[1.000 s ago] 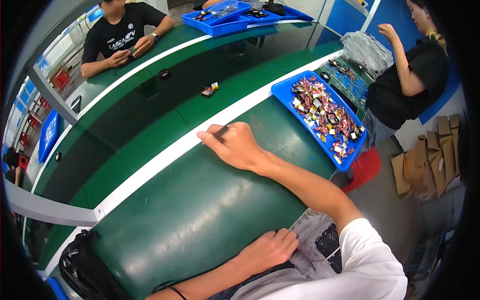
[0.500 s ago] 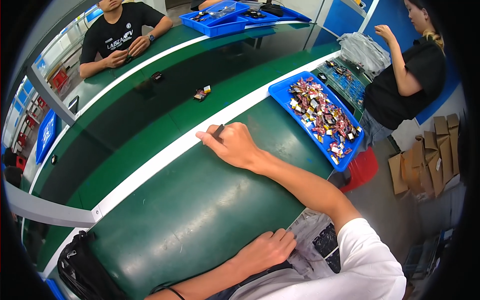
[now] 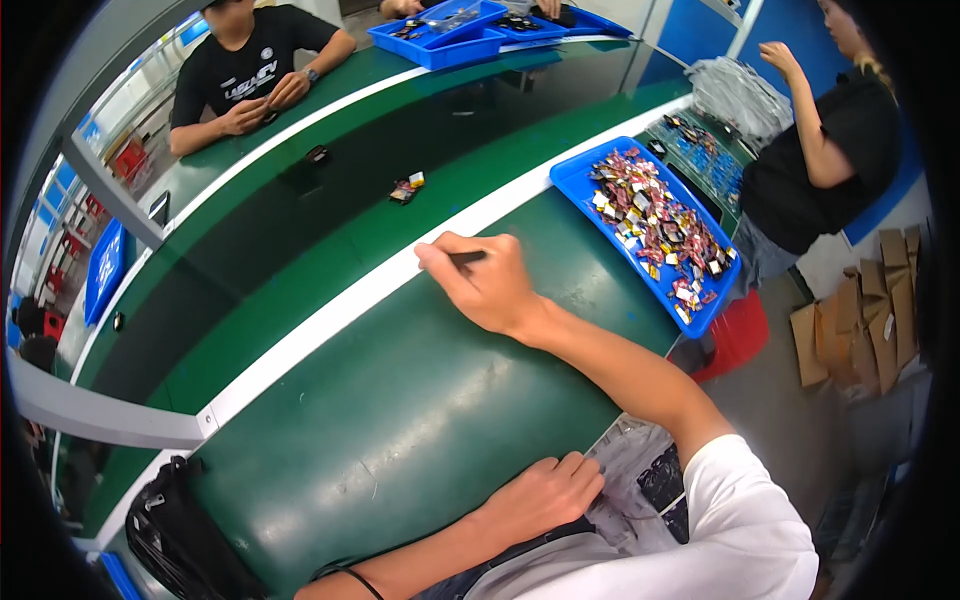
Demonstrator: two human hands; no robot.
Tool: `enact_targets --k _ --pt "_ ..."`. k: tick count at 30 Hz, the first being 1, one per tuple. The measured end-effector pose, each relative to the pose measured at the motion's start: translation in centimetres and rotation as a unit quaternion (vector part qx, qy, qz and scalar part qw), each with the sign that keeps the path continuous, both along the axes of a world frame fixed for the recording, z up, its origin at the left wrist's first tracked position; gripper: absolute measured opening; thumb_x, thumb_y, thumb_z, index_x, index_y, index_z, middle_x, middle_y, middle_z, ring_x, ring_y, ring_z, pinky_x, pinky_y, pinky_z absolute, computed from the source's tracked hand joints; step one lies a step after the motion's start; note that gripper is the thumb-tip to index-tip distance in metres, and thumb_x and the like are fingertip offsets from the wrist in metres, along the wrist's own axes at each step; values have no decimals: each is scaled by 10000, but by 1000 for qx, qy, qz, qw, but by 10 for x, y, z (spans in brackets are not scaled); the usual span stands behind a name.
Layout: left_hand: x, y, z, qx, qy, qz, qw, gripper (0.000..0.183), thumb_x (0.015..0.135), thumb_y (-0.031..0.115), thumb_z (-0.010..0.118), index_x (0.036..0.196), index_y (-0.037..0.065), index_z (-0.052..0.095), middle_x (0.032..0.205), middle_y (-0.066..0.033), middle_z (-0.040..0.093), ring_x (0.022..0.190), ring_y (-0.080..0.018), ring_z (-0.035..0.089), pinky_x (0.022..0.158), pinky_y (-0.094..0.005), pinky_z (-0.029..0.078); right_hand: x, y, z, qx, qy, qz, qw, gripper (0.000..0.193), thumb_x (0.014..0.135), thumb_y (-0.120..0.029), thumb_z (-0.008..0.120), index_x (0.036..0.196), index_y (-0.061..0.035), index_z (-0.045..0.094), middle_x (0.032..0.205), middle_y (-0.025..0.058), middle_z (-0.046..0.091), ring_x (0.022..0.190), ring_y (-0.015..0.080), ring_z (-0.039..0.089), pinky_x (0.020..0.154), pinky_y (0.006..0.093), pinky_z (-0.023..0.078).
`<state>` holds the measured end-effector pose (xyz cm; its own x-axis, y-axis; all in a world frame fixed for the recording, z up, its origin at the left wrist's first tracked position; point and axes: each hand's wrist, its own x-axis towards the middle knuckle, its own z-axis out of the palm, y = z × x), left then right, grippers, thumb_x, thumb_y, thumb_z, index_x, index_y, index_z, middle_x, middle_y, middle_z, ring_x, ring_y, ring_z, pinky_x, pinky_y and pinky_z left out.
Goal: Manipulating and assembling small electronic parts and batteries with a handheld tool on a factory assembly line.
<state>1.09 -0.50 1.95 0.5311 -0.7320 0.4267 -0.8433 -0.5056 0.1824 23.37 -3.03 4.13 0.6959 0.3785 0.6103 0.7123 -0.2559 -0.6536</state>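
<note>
Over the near edge of the white rail (image 3: pixel 330 318), my right hand (image 3: pixel 492 288) is closed around a slim black stick-like piece (image 3: pixel 467 257). Its exact kind cannot be made out. My left hand (image 3: pixel 550 492) rests at the near edge of the green worktop (image 3: pixel 400 420), fingers curled under. Whatever those fingers may hold is hidden. To the right of my right hand, a blue tray (image 3: pixel 692 328) is heaped with small electronic parts (image 3: pixel 650 215) in red, white, yellow and black. Beyond the rail, a small cluster of similar parts (image 3: pixel 407 188) lies on the dark green belt.
A black pouch with cords (image 3: pixel 185 535) lies at the lower left, beside a grey metal frame (image 3: pixel 120 415). A person in black (image 3: pixel 265 75) sits across the belt; another (image 3: pixel 835 150) stands at right. Blue bins (image 3: pixel 440 45) stand at the far side, cardboard (image 3: pixel 850 330) at right.
The black piece in my right hand has tipped from steep to nearly level as the hand turned. My left hand stays at the worktop's edge. The whole view has shifted slightly.
</note>
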Motion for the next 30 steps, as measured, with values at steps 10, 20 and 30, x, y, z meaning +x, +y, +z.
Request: enact_targets --k 10,20,30 --pt "0 5 -2 2 5 -6 1000 132 793 140 670 807 102 544 795 -8 467 735 -125 541 578 -260 425 8 10 -1 -23 -139 -22 990 340 1055 -197 640 788 -23 759 507 64 579 435 114 549 454 290 422" --pt "-1 4 -4 -24 1 -5 1000 131 798 143 665 808 97 543 814 -15 467 738 -129 537 578 -264 422 3 4 -9 -24 -88 -7 996 312 1021 -182 681 758 -17 720 533 93 594 441 197 569 447 320 419" --pt "-1 7 -5 -25 5 -3 1000 122 786 143 663 819 93 556 814 -15 474 746 -138 542 579 -270 424 2 6 -6 -61 -33 -20 997 318 1022 -198 687 755 -26 691 555 125 615 489 240 632 489 365 466"
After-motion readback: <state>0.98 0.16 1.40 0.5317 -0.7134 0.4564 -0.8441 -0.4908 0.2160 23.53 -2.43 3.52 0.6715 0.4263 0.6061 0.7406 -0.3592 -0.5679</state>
